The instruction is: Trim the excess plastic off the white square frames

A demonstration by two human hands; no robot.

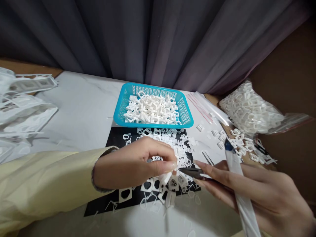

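My left hand [143,159] reaches in from the left, its thumb and forefinger pinching a small white plastic piece [166,177] that the fingers partly cover. My right hand [266,191] is closed round a dark pointed tool [194,172], whose tip meets the piece at my left fingertips. Its exact kind is partly hidden by my fingers. A white-wrapped strip with a blue end [238,184] crosses the back of my right fingers. Beneath both hands, a black mat [98,205] carries many loose white frames, rings and offcuts [184,153].
Behind the mat stands a blue basket [153,125] with many white pieces. A clear bag of white parts [249,110] sits at the right, near a flat plastic bag [209,107] and loose pieces [243,144]. White sheets of parts [27,105] pile up left. A grey curtain [138,39] hangs behind.
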